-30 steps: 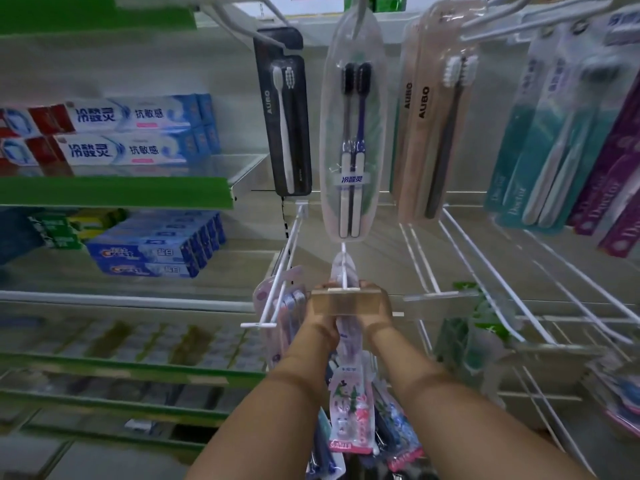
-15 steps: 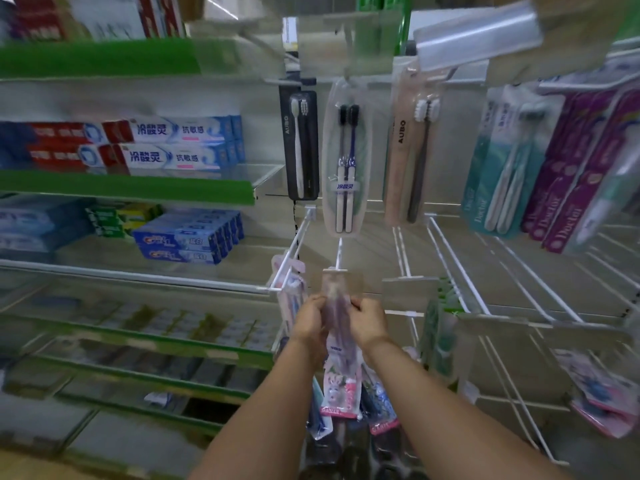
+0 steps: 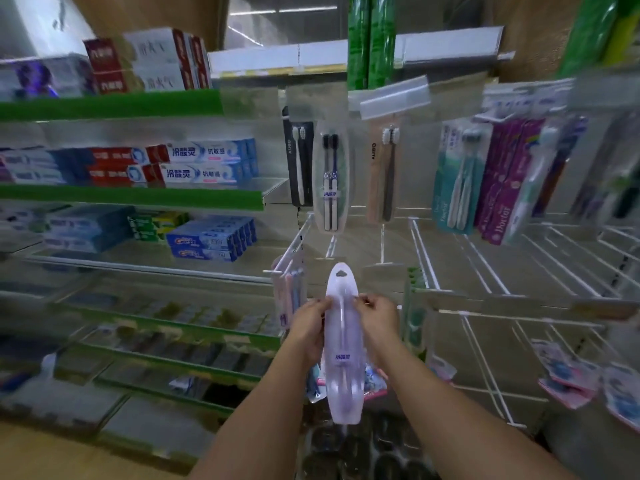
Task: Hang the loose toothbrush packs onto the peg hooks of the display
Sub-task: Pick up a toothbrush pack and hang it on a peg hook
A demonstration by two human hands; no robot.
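Pack: You hold one clear toothbrush pack point(image 3: 343, 351) in front of the display, below the upper row of hung stock and in line with the middle of the rack.
Left hand: Your left hand point(image 3: 309, 324) pinches the pack's left edge, fingers curled round it about a third of the way down.
Right hand: Your right hand point(image 3: 378, 320) pinches the right edge at the same height, so both hands are clamped on the one pack.
Long axis: It stands upright, narrow end up and the brush heads at the bottom, and the flat face is turned toward you.
Hang hole: The hang hole point(image 3: 341, 273) is at the very top, above both hands and free of your fingers.
Peg hook: The nearest bare peg hook point(image 3: 331, 242) runs out from the back panel toward you. Its front end is just above and behind the hole, but blur hides the tip.
Nearer hand: Neither is nearer, as they sit level either side of the pack.
Coming move: You probably need to lift the top a little and push it away from you, keeping the hole square to the wire.
Material: It is a glossy, stiff, clear blister with a long oval outline. It is likely slippery, and it may flex at the unsupported top.
Neighbours: A matching pack point(image 3: 330, 183) hangs straight above, and pink packs point(image 3: 290, 296) hang on the peg just to the left.
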